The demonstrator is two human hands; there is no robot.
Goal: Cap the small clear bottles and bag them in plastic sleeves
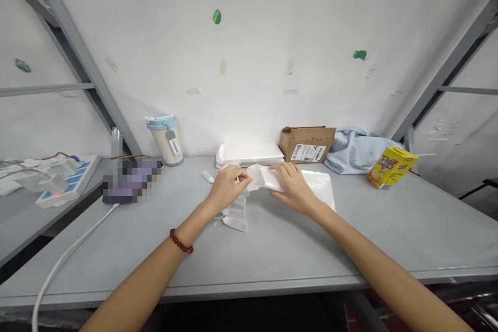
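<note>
Over the middle of the desk, both hands are on a small white paper box (273, 179) with its end flap (256, 176) unfolded to the left. My left hand (229, 181) is closed in a pinch at the flap's edge. The body of the box is gripped by my right hand (290, 182), thumb below and fingers above. Below my left hand lie several small translucent tags (235, 224) with thin white loops, in a column partly hidden by that hand. Another tag (208, 177) lies to its left. Whether anything is inside the box cannot be seen.
Against the wall stand a cup (167, 140), a stack of flat white pieces (251, 154) and a brown carton (307, 144). Right are a white padded bag (321, 187), pale cloth (354, 150) and yellow drink box (391, 167). Left: a phone (132, 181) on a cable, a power strip (70, 181).
</note>
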